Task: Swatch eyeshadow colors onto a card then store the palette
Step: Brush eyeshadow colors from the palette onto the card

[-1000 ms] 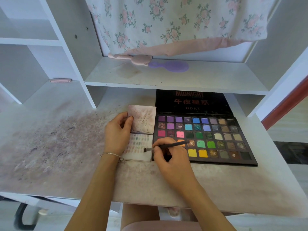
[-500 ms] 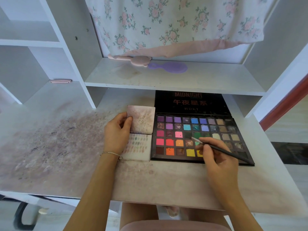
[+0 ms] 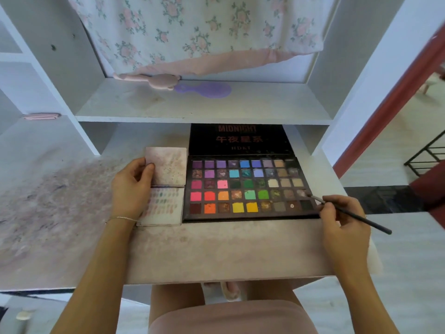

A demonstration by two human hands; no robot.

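Nearest the camera, two bare forearms reach forward over the stained front edge of the desk [image 3: 216,251]. The right hand [image 3: 343,221] pinches a thin dark brush [image 3: 354,216] between thumb and fingers, the handle slanting out to the right past the knuckles and the tip resting on a brownish pan at the right end of the fourth row of the palette [image 3: 250,186]. The left hand [image 3: 131,186], a thin bracelet at its wrist, grips the left edge of a folded swatch card [image 3: 166,186], fingers curled onto its upper panel; the lower panel carries rows of small colour smudges, and the card lies just beside the left side of the palette, touching it or nearly so. The palette lies open and flat on the desk, five rows of pans running from purples and blues at the top to reds, oranges, yellows and greens lower down, with browns on the right. Its black lid [image 3: 240,139] lies back under the shelf [image 3: 204,109], printed MIDNIGHT. On the shelf rest a pink hand mirror [image 3: 154,80] and a purple hairbrush [image 3: 204,89], just beside each other, and above them hangs a floral cloth [image 3: 197,32]
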